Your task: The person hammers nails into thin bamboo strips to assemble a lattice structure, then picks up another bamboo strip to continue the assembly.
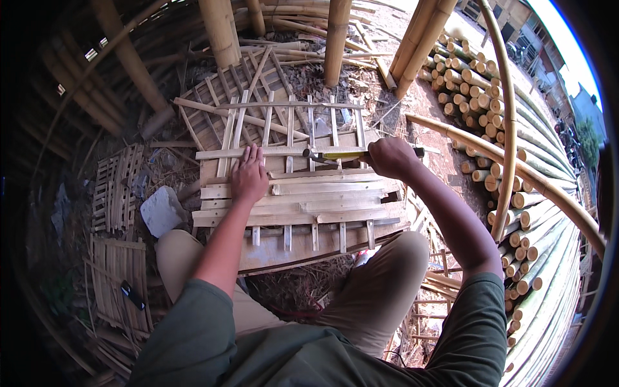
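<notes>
My right hand [392, 158] is closed round the handle of a hammer [342, 155], yellow and black, which lies level over a lattice of pale bamboo slats [335, 197]. Its metal head points left, close above an upper cross slat [284, 151]. My left hand [249, 175] rests flat on the left part of that same slat, fingers stretched out. Several slats lie side by side nearer to me, across thinner strips running away from me. Beneath the lattice is a wooden board [271, 257], in front of my bent knees. Whether a nail stands under the hammer head cannot be seen.
Another slatted panel [213, 97] lies beyond the board. Small lattice panels [116, 187] and a whitish block [162, 211] are at left. Upright bamboo posts [337, 42] stand ahead. A large stack of bamboo poles [535, 193] and a curved pole [506, 129] are at right.
</notes>
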A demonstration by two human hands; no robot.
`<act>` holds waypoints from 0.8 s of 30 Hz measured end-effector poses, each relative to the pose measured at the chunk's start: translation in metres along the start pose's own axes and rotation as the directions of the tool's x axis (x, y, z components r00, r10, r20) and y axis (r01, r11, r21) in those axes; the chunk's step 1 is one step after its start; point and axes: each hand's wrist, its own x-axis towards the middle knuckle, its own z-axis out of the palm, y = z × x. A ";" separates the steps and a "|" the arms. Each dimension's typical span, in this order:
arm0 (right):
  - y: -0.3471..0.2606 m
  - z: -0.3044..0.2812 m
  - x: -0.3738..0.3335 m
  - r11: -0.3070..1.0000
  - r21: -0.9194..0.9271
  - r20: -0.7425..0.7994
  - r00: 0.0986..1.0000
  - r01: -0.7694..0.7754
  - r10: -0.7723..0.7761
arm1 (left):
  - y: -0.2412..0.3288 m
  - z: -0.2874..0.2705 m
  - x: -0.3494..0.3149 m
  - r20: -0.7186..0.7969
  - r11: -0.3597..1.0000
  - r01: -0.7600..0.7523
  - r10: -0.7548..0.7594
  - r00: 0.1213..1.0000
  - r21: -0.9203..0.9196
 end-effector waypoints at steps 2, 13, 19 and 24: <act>-0.007 -0.013 0.004 0.997 0.073 -0.086 0.996 0.000 0.006 | -0.004 0.000 0.000 -0.007 1.000 -0.019 0.019 1.000 0.008; 0.020 0.006 -0.011 0.998 -0.052 0.018 0.999 -0.046 0.047 | 0.000 0.000 0.001 0.014 1.000 -0.003 0.003 1.000 -0.004; 0.009 -0.004 -0.008 0.997 0.080 -0.130 0.991 0.021 -0.010 | -0.003 0.000 0.001 0.023 1.000 0.005 -0.006 1.000 0.016; 0.005 0.008 -0.004 1.000 0.003 0.042 0.999 0.003 -0.003 | 0.000 0.003 0.001 0.016 1.000 -0.003 0.003 1.000 0.009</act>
